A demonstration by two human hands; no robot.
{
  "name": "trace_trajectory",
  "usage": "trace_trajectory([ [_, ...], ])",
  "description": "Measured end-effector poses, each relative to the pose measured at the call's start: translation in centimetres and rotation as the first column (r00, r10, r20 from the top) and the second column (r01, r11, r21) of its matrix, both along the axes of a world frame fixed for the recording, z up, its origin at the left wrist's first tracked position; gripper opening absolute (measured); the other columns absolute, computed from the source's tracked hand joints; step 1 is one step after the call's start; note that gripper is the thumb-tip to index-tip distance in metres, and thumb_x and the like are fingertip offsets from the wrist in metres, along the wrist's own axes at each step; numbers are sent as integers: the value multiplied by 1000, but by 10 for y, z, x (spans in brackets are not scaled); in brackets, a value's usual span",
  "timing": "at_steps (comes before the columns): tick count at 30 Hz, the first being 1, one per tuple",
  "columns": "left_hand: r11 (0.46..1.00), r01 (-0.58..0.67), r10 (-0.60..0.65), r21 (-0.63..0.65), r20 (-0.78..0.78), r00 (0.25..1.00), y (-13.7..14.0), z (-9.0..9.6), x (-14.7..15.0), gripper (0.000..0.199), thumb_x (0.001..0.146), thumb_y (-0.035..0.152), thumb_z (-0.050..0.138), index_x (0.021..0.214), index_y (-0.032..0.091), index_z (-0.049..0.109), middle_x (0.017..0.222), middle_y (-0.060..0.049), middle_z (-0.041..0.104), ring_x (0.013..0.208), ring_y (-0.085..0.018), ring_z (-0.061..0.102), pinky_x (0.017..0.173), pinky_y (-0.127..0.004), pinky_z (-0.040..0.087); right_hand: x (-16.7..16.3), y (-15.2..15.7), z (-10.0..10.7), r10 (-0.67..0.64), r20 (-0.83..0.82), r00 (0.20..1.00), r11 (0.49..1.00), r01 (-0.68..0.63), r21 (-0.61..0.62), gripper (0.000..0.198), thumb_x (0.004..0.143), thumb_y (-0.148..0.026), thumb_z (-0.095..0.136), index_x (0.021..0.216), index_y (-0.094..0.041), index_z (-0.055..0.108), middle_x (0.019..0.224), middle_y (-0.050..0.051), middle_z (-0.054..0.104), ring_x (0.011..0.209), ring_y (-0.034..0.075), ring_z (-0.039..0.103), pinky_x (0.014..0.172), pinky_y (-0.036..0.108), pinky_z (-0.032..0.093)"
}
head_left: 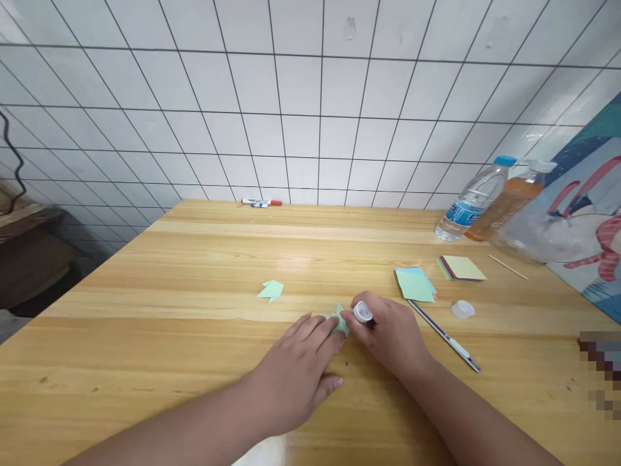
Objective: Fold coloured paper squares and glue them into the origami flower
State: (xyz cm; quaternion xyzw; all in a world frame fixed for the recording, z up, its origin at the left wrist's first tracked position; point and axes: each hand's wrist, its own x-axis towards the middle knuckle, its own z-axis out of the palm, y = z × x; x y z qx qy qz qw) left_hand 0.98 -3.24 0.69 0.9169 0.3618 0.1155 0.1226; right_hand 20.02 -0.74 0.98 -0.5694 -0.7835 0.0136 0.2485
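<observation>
Under flat left hand [298, 366], one of two folded papers [342, 325]; right hand [395, 331] round one tube [362, 312]

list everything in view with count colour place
wall: 1, white, behind
tabletop: 1, light wood, foreground
markers: 2, red and blue, by wall
bottles: 2, clear and amber, right
plastic: 1, transparent, beside bottles
printed picture: 1, mostly blue, right edge
paper stacks: 2, green-topped and yellow-topped, right
stick: 1, pale, right
cap: 1, white, right
slim tool: 1, silver, right
cable: 1, black, left edge
ledge: 1, brown, left edge
folded papers: 2, green, centre
container: 1, white, centre
left hand: 1, bare, touching folded paper
right hand: 1, bare, holding container
</observation>
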Motion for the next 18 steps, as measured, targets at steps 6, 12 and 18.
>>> trace_trajectory([
  [6,1000,8,-8,-1,-34,999,0,1,0,44,86,37,50,127,22,43,135,-8,45,123,-27,39,106,-49,29,0,2,-2,-8,-12,1000,1000,8,27,26,86,-45,49,75,-22,52,60,-4,60,56,14,56,52,24,28],
  [12,1000,14,-15,-6,-57,998,1,0,0,46,86,38,50,128,22,42,135,-8,45,123,-27,39,107,-48,28,0,3,-3,-14,-12,1000,999,15,44,28,87,-46,47,75,-21,53,61,-3,61,55,13,56,52,24,28],
  [18,1000,11,-11,12,-4,1000,1,0,0,44,85,36,52,125,22,44,132,-8,47,122,-26,40,107,-48,30,0,3,-5,-31,-7,999,998,32,60,29,86,-47,47,75,-21,54,60,-3,61,55,13,56,52,23,28],
])
